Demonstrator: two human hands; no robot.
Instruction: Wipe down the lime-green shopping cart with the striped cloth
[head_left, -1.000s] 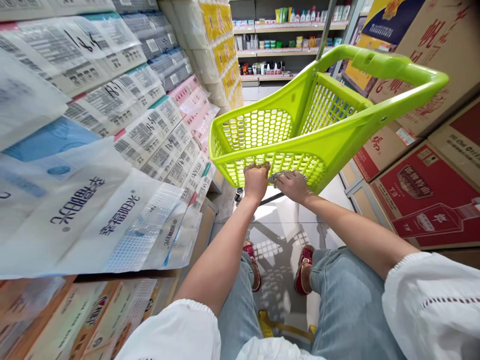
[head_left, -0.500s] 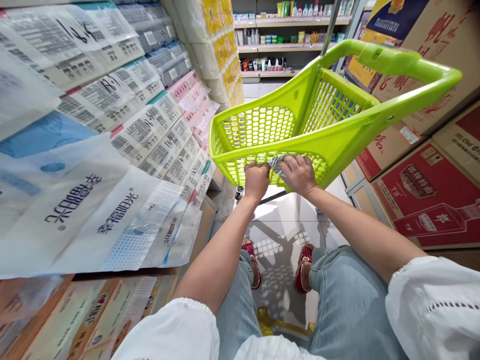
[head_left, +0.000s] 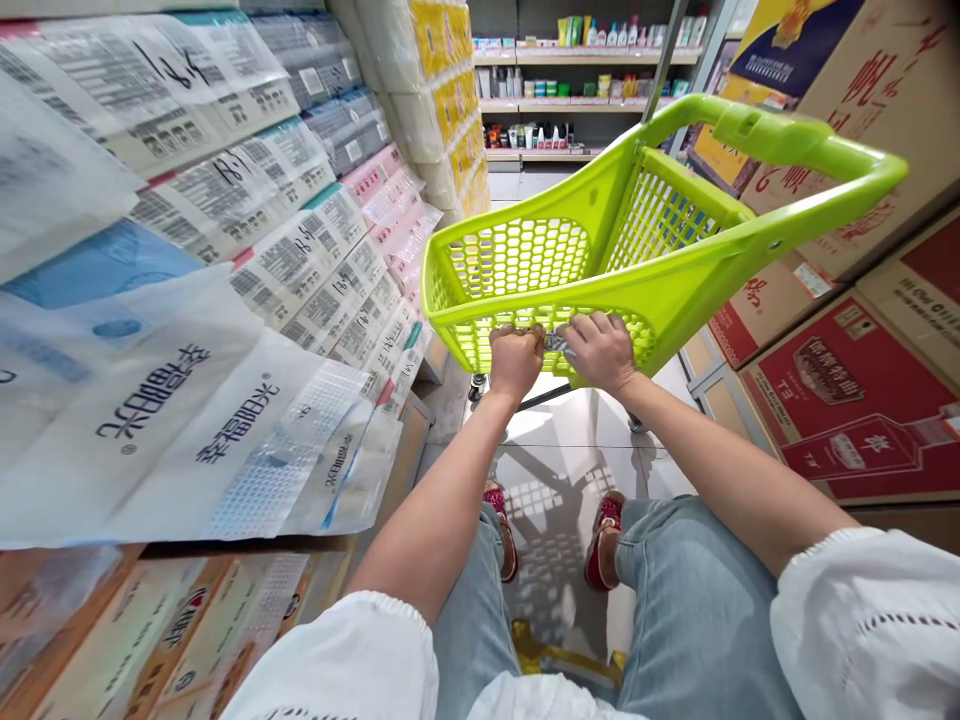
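A bright green plastic shopping cart point(head_left: 517, 300) stands tilted across my view, its meshed near side facing me. My left hand point(head_left: 516, 360) is closed in a fist against that side; what its fingers grip is hidden. Beside it, my right hand point(head_left: 600, 350) presses a crumpled grey-and-white cloth point(head_left: 555, 341) to the mesh, fingers bent over it. Only a small piece of the cloth shows between the two hands. Inside, the basket holds nothing that I can see.
Plastic-wrapped packs point(head_left: 300, 240) are stacked along the left, with tissue bundles point(head_left: 450, 110) behind. Cardboard cartons point(head_left: 847, 400) line the right. Shelves of bottles point(head_left: 592, 55) stand at the back. A yellow stool-like piece point(head_left: 555, 655) is below me on the tiled floor point(head_left: 551, 470).
My right hand has shifted very slightly right and down, and less of the cloth shows now. My left hand stays at nearly the same spot; the cart handle appears a little lower and further left.
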